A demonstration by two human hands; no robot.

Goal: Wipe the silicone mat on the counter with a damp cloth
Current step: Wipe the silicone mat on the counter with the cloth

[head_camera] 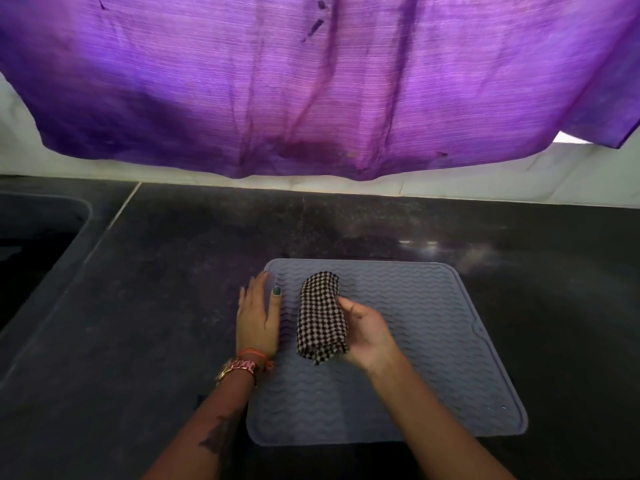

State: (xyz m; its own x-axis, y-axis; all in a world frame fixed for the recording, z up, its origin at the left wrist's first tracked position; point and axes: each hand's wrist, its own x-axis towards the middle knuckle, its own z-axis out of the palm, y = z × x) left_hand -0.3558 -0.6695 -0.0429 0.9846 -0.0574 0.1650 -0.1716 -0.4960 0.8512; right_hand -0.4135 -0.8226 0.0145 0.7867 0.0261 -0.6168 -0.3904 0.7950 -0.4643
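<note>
On the dark counter (180,258) one grey silicone mat (433,341) lies flat, the left hand (259,315) pressing its left edge with straight fingers while the right hand (367,332) grips one folded checked cloth (320,315), best drawn in firm overlapping strokes along the ridges.
</note>
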